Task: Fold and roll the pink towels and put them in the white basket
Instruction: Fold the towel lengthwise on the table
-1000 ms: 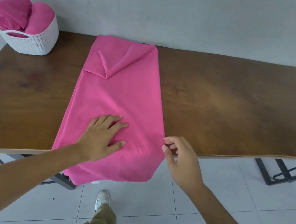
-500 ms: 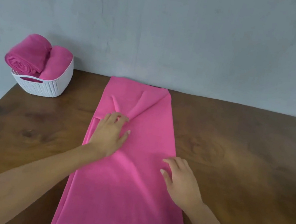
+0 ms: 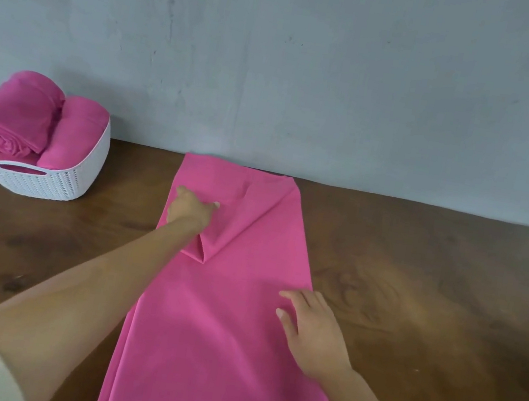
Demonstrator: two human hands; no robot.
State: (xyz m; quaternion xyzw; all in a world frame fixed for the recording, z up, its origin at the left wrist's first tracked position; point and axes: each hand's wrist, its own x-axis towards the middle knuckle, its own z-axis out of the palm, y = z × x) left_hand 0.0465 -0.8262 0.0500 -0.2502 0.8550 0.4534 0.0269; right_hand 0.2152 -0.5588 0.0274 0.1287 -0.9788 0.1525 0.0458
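A pink towel (image 3: 222, 325) lies as a long folded strip across the brown table (image 3: 414, 293), running from the wall to the near edge. Its far end has a crumpled, folded-back flap (image 3: 254, 212). My left hand (image 3: 190, 211) is stretched far out and rests flat on that flap at the towel's far left. My right hand (image 3: 312, 329) lies flat on the towel's right edge, about midway along. The white basket (image 3: 51, 184) stands at the table's far left corner with two rolled pink towels (image 3: 16, 116) in it.
A grey wall (image 3: 311, 69) runs right behind the table. Bare wood shows to the right of the towel and between the towel and the basket. The table's near edge shows at the lower right.
My left hand has slid further along the towel, from near the front edge up to the far folded flap. My right hand moved onto the towel's right edge. The view has tilted up.
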